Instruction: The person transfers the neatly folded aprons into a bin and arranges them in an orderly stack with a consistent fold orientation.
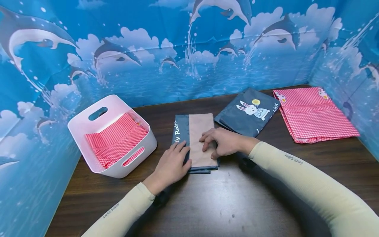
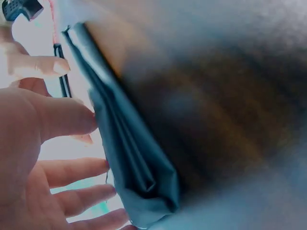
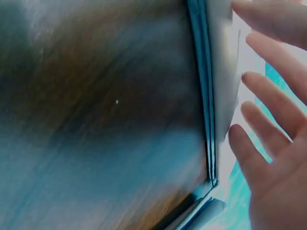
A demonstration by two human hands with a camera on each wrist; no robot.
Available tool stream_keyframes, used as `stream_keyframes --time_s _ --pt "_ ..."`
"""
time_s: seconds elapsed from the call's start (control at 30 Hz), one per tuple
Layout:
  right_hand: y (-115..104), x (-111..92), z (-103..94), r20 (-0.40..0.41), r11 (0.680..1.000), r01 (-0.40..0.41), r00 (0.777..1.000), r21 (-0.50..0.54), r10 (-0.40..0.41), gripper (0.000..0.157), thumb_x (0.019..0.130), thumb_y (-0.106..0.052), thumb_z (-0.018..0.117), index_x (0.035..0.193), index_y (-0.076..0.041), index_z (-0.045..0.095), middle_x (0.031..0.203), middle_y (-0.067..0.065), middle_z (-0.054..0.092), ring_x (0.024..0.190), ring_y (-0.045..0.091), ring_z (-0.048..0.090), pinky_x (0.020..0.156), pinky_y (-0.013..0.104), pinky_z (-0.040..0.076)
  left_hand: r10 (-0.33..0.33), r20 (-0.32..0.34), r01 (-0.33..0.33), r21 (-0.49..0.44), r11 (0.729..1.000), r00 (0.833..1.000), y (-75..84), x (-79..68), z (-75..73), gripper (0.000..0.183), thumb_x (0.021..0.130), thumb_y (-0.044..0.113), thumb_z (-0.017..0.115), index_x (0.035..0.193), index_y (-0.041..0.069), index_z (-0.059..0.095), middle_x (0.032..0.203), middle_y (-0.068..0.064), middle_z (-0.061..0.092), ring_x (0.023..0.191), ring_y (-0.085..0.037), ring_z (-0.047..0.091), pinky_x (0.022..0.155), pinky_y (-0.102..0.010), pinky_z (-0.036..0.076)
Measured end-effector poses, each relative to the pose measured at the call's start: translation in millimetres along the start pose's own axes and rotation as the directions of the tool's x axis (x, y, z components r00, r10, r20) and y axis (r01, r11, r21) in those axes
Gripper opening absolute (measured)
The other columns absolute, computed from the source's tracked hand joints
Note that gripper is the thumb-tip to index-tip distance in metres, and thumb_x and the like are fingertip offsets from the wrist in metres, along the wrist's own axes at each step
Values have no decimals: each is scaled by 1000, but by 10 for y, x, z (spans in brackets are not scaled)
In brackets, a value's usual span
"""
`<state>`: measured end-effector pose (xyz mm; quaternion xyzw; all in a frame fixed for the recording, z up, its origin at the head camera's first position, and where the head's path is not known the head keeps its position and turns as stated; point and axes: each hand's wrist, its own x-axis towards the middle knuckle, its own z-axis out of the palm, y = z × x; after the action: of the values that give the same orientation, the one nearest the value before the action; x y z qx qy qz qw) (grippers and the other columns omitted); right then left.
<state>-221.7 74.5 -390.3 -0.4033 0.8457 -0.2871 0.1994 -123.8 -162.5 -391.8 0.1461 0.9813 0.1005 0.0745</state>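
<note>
A dark blue-grey cloth [image 1: 181, 126] with a beige panel [image 1: 202, 128] and white lettering lies folded into a rectangle on the table. My left hand [image 1: 171, 163] rests on its left side near the front, fingers extended. Its layered front edge [image 2: 129, 139] fills the middle of the left wrist view, with the thumb and fingertips along it. Over on the right part of the beige panel, my right hand [image 1: 223, 141] touches the surface with slightly bent fingers. Spread fingertips of the right hand [image 3: 278, 139] meet the cloth in the right wrist view; nothing is pinched.
A white basket [image 1: 118, 169] with handle holes stands at left, holding a red-checked cloth [image 1: 118, 138]. Behind the right hand lies another folded dark cloth [image 1: 245, 113] with a rabbit print. A folded red-checked cloth [image 1: 316, 115] lies farther right. A dolphin-printed curtain [image 1: 165, 79] closes the back.
</note>
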Motion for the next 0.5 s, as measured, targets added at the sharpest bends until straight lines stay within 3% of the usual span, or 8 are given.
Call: stream_keyframes --time_s 0.13,0.27,0.4,0.5 --pt "-33 -20 -12 -128 996 -62 990 -58 54 29 91 -17 82 120 -15 82 149 10 68 144 33 58 120 55 48 -45 -22 44 -57 997 999 -37 52 -48 58 101 32 75 151 6 60 167 -19 47 154 -44 45 120 -65 44" --pt "-46 -48 -42 -251 978 -202 950 -45 184 35 94 -19 81 127 -11 79 139 10 73 130 30 66 110 52 55 -91 -65 85 -98 992 994 -76 107 -94 62 99 32 77 151 5 58 169 -22 43 154 -45 43 120 -67 43" --pt "-31 -84 -53 -264 950 -313 914 20 307 41 95 -22 81 132 -7 75 129 11 75 115 27 70 102 49 59 -143 -75 131 -146 981 987 -112 143 -113 66 98 32 78 153 4 55 169 -25 41 154 -46 43 121 -67 42" --pt "-19 -112 -42 -236 933 -357 904 47 358 44 95 -25 80 133 -5 73 125 12 76 110 25 70 100 47 59 -191 -45 180 -185 966 981 -137 158 -111 68 99 31 76 156 3 52 169 -26 40 153 -46 44 121 -66 43"
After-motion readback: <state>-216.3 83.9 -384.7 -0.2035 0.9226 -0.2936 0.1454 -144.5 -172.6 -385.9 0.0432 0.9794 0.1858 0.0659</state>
